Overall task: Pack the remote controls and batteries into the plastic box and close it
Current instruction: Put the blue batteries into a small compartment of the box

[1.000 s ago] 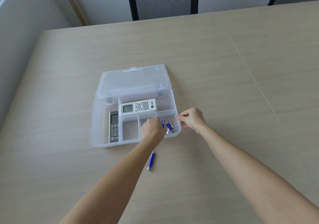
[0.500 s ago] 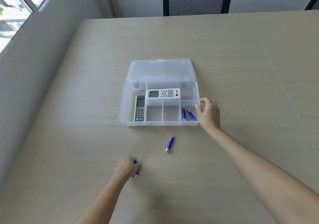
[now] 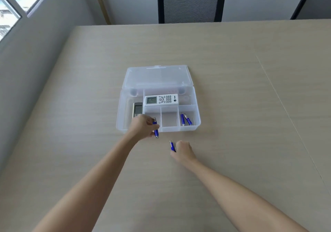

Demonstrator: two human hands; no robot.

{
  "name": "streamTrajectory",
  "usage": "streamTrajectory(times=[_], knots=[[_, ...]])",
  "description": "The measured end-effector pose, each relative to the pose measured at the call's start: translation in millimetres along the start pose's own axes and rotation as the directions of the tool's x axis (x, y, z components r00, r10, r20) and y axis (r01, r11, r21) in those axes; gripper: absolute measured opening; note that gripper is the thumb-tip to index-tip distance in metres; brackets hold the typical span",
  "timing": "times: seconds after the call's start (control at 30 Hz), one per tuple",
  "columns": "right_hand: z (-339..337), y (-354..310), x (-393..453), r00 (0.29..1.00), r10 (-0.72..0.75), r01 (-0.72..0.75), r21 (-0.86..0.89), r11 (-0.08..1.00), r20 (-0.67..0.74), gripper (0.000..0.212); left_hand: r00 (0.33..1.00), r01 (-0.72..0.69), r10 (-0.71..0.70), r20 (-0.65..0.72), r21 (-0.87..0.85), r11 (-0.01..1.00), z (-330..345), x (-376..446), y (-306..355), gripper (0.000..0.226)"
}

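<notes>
Table (image 3: 232,106) carries the open box (image 3: 123,110), lid flat behind. White remote (image 3: 161,99) in back compartment, grey remote (image 3: 137,109) left. Two batteries (image 3: 185,119) front right. Left hand (image 3: 143,128) pinches a battery (image 3: 155,127) over the front edge. Right hand (image 3: 183,151) curls round another battery (image 3: 172,146) on the table.

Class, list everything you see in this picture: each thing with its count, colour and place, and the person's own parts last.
Table: one, light wood, fills the view.
Plastic box: one, clear, mid-table, lid open.
White remote: one, in the box's rear compartment.
Grey remote: one, in the box's left compartment.
Boxed batteries: two, blue, front right compartment.
Chair: one, black, behind the table.
Window: one, upper left.
Left hand: holds a blue battery at the box front.
Right hand: on a blue table battery.
</notes>
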State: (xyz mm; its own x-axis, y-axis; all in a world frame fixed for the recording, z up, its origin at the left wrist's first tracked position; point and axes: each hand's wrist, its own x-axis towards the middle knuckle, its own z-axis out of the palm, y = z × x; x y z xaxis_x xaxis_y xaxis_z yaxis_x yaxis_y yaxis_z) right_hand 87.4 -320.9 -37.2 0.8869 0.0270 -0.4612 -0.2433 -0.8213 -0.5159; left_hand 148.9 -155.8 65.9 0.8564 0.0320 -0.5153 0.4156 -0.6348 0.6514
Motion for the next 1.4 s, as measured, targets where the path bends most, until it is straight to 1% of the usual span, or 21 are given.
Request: streamTrajectory(times=[0.03,0.1,0.17,0.23,0.3,0.4,0.47,0.57,0.7,0.8,0.83,0.9,0.97,1.0,1.07,1.13,1.2,1.23,1.27,1.33,1.4], knots=[[-6,7,-4,0.999,-0.036,0.036,0.02,0.999,-0.026,0.038,0.999,-0.028,0.027,0.021,0.008,1.0,4,6,12,0.03],[-25,23,-14,0.994,-0.048,0.063,0.154,0.986,-0.099,0.032,0.995,-0.071,0.068,0.074,0.046,0.996,18,22,34,0.027],[-48,40,-20,0.982,-0.004,0.057,0.273,0.96,-0.189,0.024,0.986,-0.126,0.112,0.121,0.116,0.985,37,38,50,0.024],[-73,52,-18,0.948,0.062,0.06,0.366,0.929,-0.312,0.018,0.978,-0.176,0.151,0.142,0.187,0.966,57,52,62,0.024],[-95,56,-9,0.909,0.117,0.074,0.432,0.899,-0.4,0.019,0.984,-0.158,0.135,0.118,0.215,0.964,76,65,67,0.023],[-120,54,10,0.878,0.148,0.083,0.45,0.889,-0.455,0.021,0.999,-0.05,0.048,0.015,0.217,0.975,99,80,67,0.02],[-126,50,24,0.88,0.136,0.082,0.427,0.901,-0.455,0.02,0.997,-0.013,0.033,-0.067,0.276,0.961,109,90,64,0.026],[-124,46,47,0.894,0.125,0.044,0.362,0.931,-0.43,0.018,0.978,0.0,0.092,-0.187,0.443,0.897,120,97,59,0.038],[-118,40,68,0.902,0.07,0.025,0.214,0.977,-0.426,0.017,0.963,-0.028,0.197,-0.185,0.655,0.755,127,101,57,0.042],[-118,31,75,0.913,-0.001,0.016,0.033,0.999,-0.409,0.02,0.955,-0.078,0.261,-0.143,0.726,0.683,125,101,55,0.039],[-119,28,76,0.916,-0.017,0.009,-0.021,1.0,-0.401,0.021,0.948,-0.104,0.287,-0.138,0.718,0.689,123,100,52,0.037],[-119,22,79,0.924,-0.023,-0.018,-0.104,0.994,-0.382,0.022,0.914,-0.192,0.368,-0.168,0.62,0.761,117,97,42,0.027],[-118,17,81,0.939,-0.025,-0.045,-0.196,0.98,-0.343,0.022,0.852,-0.269,0.448,-0.272,0.507,0.819,104,90,27,0.02],[-116,16,82,0.948,-0.023,-0.057,-0.24,0.969,-0.318,0.023,0.816,-0.267,0.459,-0.351,0.475,0.838,95,86,18,0.021],[-113,13,82,0.956,0.007,-0.088,-0.265,0.96,-0.292,0.022,0.759,-0.178,0.389,-0.523,0.409,0.895,76,80,-4,0.032],[-109,10,80,0.955,0.039,-0.114,-0.239,0.964,-0.295,0.017,0.757,-0.02,0.216,-0.617,0.308,0.951,56,76,-27,0.049],[-105,9,79,0.952,0.069,-0.134,-0.204,0.97,-0.297,0.017,0.785,0.141,0.036,-0.618,0.235,0.962,41,77,-47,0.065],[-104,9,77,0.953,0.085,-0.144,-0.188,0.972,-0.292,0.02,0.8,0.194,-0.024,-0.599,0.221,0.956,36,78,-53,0.071],[-102,11,77,0.954,0.09,-0.146,-0.181,0.973,-0.287,0.021,0.815,0.224,-0.056,-0.576,0.224,0.949,33,80,-57,0.074],[-101,13,75,0.957,0.092,-0.144,-0.173,0.974,-0.275,0.012,0.843,0.23,-0.066,-0.534,0.247,0.941,31,82,-59,0.075],[-100,16,74,0.963,0.086,-0.124,-0.138,0.983,-0.257,0.02,0.854,0.227,-0.066,-0.515,0.257,0.939,32,81,-59,0.073]])
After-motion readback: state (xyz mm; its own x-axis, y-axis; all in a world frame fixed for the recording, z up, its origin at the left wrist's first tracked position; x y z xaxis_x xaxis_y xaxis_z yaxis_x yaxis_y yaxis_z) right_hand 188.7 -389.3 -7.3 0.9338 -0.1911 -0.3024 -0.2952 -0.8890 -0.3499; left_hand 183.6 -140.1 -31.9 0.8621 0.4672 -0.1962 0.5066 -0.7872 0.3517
